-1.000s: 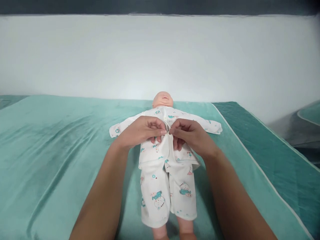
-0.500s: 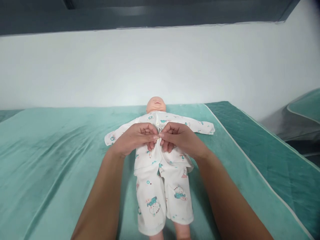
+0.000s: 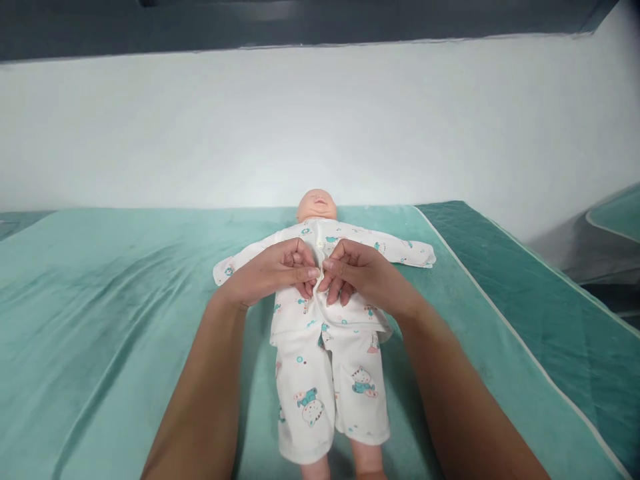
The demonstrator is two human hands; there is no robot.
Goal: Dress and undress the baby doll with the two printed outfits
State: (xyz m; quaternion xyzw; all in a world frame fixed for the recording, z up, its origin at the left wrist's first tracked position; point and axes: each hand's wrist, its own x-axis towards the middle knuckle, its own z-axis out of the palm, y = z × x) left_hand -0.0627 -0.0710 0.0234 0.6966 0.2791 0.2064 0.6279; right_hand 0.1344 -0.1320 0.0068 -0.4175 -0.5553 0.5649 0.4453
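Note:
A baby doll (image 3: 317, 205) lies on its back, dressed in a white printed shirt (image 3: 295, 320) and matching trousers (image 3: 306, 427). Both sleeves stretch out sideways. Over the chest, my left hand (image 3: 285, 268) pinches one front edge of the shirt between thumb and fingers. Just beside it, my right hand (image 3: 353, 272) pinches the other edge at the same height. The fingertips nearly meet at the middle opening. A button shows near the collar; whether one sits between my fingertips is too small to tell. Below the hands the shirt's front edges part slightly.
A light green sheet (image 3: 125, 320) with wrinkles on the left covers the bed under the doll. Darker green quilted fabric (image 3: 540, 313) borders it on the right. A white wall (image 3: 250, 133) rises behind the doll's head, with a dark panel (image 3: 320, 23) above.
The camera view has shifted a little. My fingertips have moved slightly apart at the shirt's front, the right ones going right; both hands still pinch the cloth.

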